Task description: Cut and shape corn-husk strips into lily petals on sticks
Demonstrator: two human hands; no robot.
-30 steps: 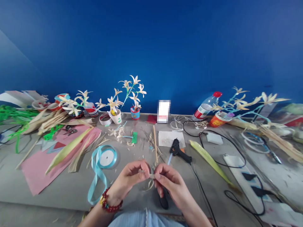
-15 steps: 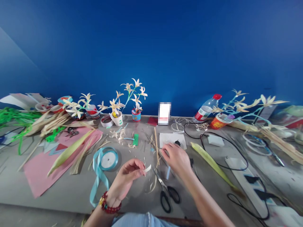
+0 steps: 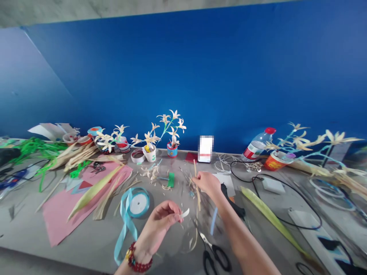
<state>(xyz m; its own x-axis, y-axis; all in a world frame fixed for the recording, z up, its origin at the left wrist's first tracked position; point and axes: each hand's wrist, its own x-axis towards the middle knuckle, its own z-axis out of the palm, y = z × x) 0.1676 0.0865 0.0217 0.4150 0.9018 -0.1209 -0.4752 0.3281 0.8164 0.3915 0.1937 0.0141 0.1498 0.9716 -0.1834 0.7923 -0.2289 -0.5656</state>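
A small pale curved petal-like piece (image 3: pixel 185 213) is pinched between the thumb and fingertips of my left hand (image 3: pixel 166 214). My right hand (image 3: pixel 207 182) is over the table farther forward, its fingers closed at a straw-coloured strip (image 3: pixel 198 199); whether they grip it or something smaller is hidden. Black-handled scissors (image 3: pixel 212 246) lie below and between the hands, blades pointing away from me. Left of my left hand stands a roll of light blue ribbon (image 3: pixel 139 203) with a loose tail. Several pale flowers (image 3: pixel 151 172) on a stem lie near a green piece (image 3: pixel 171 179).
Cups with pale flowers (image 3: pixel 149 153) line the wall, beside a lit phone (image 3: pixel 205 149). A bottle (image 3: pixel 255 147) leans at the right. Pink paper (image 3: pixel 57 214) and a long husk (image 3: pixel 91 193) lie left; another husk (image 3: pixel 266 212), cables and a power strip (image 3: pixel 309 233) lie right.
My right hand has moved forward and left to the straw-coloured strip, its fingers closing there. My left hand still holds the pale piece. The view has tilted up and shifted left.
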